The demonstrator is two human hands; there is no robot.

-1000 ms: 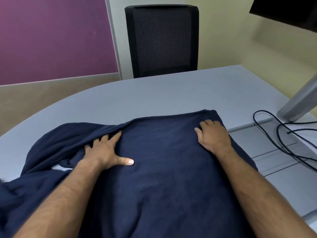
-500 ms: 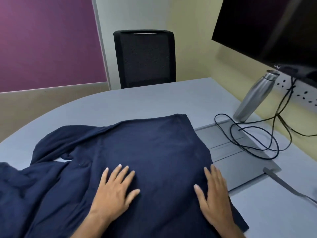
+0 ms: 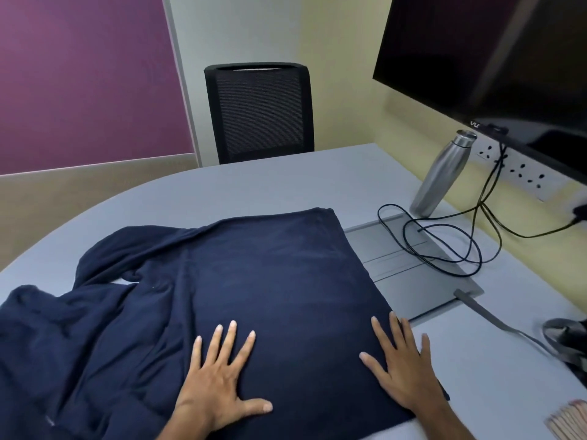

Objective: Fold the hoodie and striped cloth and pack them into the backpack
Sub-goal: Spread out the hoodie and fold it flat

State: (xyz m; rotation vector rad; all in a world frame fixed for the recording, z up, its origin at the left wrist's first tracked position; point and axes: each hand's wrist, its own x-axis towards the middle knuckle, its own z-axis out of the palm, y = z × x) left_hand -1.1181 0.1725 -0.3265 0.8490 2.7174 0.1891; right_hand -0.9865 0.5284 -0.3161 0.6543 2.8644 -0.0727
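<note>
We pressed both hands flat, left hand (image 3: 219, 381) and right hand (image 3: 405, 368), fingers spread, on the hoodie (image 3: 254, 281) lying on the surface (image 3: 254, 192), probably to smooth it for folding.

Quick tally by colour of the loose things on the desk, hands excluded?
Navy: 1, the navy blue fabric hoodie
Silver: 1, the silver steel bottle
Black: 1, the black coiled cable
Grey: 1, the grey webbing strap
Total: 4
</note>
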